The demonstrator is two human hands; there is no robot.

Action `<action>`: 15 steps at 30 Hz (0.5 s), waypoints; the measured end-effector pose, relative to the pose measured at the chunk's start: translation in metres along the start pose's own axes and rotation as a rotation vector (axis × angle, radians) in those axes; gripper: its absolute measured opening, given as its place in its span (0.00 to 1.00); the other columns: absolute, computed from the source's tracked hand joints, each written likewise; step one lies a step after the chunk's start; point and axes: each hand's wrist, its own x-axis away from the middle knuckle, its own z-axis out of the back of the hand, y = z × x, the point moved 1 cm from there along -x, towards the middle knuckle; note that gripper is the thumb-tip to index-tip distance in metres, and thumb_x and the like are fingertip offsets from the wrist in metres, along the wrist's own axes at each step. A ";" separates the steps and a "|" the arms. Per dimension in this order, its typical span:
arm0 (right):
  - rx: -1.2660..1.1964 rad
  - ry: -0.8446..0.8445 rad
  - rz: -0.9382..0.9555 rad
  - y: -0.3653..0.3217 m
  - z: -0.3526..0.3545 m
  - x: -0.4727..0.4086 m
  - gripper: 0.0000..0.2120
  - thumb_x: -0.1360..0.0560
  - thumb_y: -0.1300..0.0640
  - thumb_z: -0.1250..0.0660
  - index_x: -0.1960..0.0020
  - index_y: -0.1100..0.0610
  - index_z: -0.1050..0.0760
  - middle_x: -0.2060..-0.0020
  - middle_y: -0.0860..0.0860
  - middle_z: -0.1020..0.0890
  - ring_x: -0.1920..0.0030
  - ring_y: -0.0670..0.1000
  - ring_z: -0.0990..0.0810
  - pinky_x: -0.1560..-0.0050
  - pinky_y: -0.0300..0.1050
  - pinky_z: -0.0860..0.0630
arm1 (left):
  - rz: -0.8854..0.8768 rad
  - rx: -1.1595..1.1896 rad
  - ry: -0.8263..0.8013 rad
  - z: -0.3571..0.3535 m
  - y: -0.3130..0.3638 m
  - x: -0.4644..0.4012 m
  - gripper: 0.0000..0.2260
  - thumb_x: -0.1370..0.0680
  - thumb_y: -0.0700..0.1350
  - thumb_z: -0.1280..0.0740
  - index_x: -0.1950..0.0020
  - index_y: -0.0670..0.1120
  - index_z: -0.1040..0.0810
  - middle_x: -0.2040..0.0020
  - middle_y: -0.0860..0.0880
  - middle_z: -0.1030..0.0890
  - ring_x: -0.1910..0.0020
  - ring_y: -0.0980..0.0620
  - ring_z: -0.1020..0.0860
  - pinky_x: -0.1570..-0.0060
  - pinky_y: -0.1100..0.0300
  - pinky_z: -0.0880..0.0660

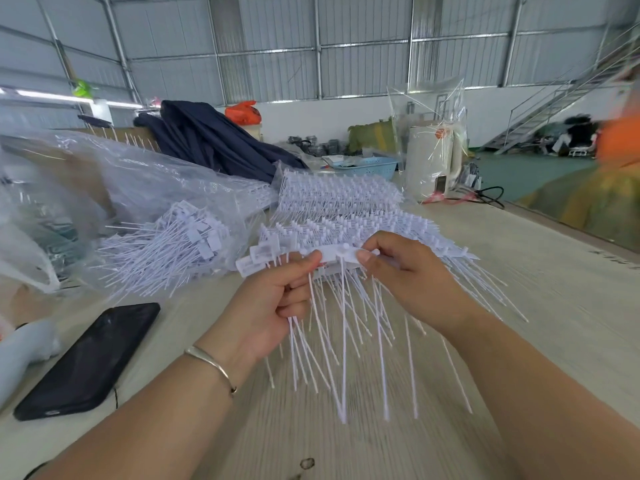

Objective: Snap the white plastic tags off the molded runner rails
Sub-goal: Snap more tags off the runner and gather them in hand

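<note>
Roughly midway: a heap of loose tags (180, 244) lies left, stacked untouched runner rails (339, 202) behind. Left hand (277, 292) grips a bundle of tags, right hand (405, 268) pinches the current rail (341, 255), held above the table (554, 289).

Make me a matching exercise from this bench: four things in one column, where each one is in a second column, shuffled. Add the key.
Things
1. black phone
2. runner rail
3. blue basket
4. loose pile of tags

Places
A. gripped between left hand and right hand
B. far back, beside the bagged white kettle
C. flat on the table, near left
D. left of the hands, against the clear plastic bag

Pairs: 1-C, 2-A, 3-B, 4-D
</note>
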 end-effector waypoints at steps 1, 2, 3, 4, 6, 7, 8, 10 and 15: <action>-0.069 -0.009 -0.021 0.000 0.000 0.000 0.10 0.21 0.53 0.37 0.58 0.56 0.27 0.66 0.62 0.26 0.67 0.51 0.32 0.62 0.45 0.37 | -0.003 0.006 -0.008 -0.001 0.000 0.000 0.11 0.33 0.42 0.29 0.64 0.48 0.32 0.76 0.55 0.38 0.81 0.61 0.44 0.82 0.69 0.50; -0.133 -0.013 -0.035 -0.001 0.000 0.000 0.10 0.21 0.54 0.37 0.59 0.57 0.27 0.67 0.60 0.28 0.67 0.50 0.34 0.63 0.44 0.38 | -0.008 0.015 -0.017 -0.001 0.001 0.001 0.11 0.33 0.42 0.29 0.64 0.48 0.31 0.76 0.55 0.38 0.81 0.61 0.44 0.82 0.69 0.50; -0.188 -0.015 -0.042 -0.003 0.001 0.000 0.10 0.21 0.55 0.37 0.59 0.57 0.27 0.68 0.57 0.30 0.67 0.48 0.35 0.64 0.42 0.38 | -0.012 0.028 -0.030 -0.002 0.001 0.001 0.10 0.33 0.42 0.29 0.64 0.48 0.30 0.75 0.55 0.38 0.81 0.61 0.44 0.82 0.69 0.49; -0.233 -0.015 -0.042 -0.004 0.001 0.000 0.10 0.21 0.56 0.36 0.59 0.58 0.27 0.68 0.55 0.31 0.68 0.47 0.36 0.66 0.39 0.39 | -0.009 0.041 -0.052 -0.003 0.000 0.002 0.08 0.33 0.43 0.28 0.65 0.48 0.28 0.74 0.55 0.39 0.81 0.61 0.44 0.82 0.69 0.49; -0.333 -0.027 -0.042 -0.007 -0.001 0.000 0.09 0.21 0.56 0.36 0.59 0.59 0.26 0.66 0.55 0.32 0.66 0.46 0.35 0.64 0.36 0.38 | 0.029 0.082 -0.116 -0.006 -0.004 0.003 0.06 0.31 0.45 0.30 0.67 0.47 0.22 0.74 0.55 0.39 0.81 0.61 0.43 0.82 0.70 0.47; -0.387 -0.048 -0.042 -0.009 -0.004 0.001 0.09 0.21 0.57 0.36 0.59 0.59 0.25 0.65 0.57 0.30 0.64 0.48 0.34 0.61 0.37 0.37 | 0.066 0.098 -0.157 -0.008 -0.008 0.004 0.07 0.29 0.46 0.31 0.68 0.47 0.20 0.74 0.55 0.39 0.81 0.61 0.42 0.82 0.70 0.46; -0.435 -0.079 -0.036 -0.011 -0.007 0.002 0.09 0.21 0.57 0.37 0.58 0.60 0.25 0.65 0.58 0.28 0.62 0.49 0.32 0.58 0.39 0.35 | 0.104 0.107 -0.210 -0.011 -0.012 0.005 0.09 0.28 0.47 0.31 0.67 0.48 0.19 0.75 0.55 0.38 0.81 0.61 0.41 0.82 0.70 0.46; -0.517 -0.139 -0.015 -0.015 -0.013 0.004 0.09 0.20 0.59 0.38 0.58 0.60 0.25 0.66 0.52 0.23 0.61 0.47 0.28 0.55 0.37 0.31 | 0.168 0.105 -0.321 -0.015 -0.015 0.007 0.08 0.28 0.49 0.30 0.64 0.48 0.18 0.75 0.55 0.37 0.81 0.61 0.40 0.81 0.70 0.46; -0.504 -0.145 -0.061 -0.017 -0.012 0.004 0.08 0.20 0.57 0.38 0.56 0.59 0.25 0.63 0.60 0.25 0.59 0.50 0.28 0.51 0.42 0.31 | 0.179 0.123 -0.375 -0.014 -0.011 0.005 0.09 0.30 0.48 0.26 0.66 0.46 0.21 0.73 0.54 0.33 0.77 0.59 0.42 0.80 0.68 0.47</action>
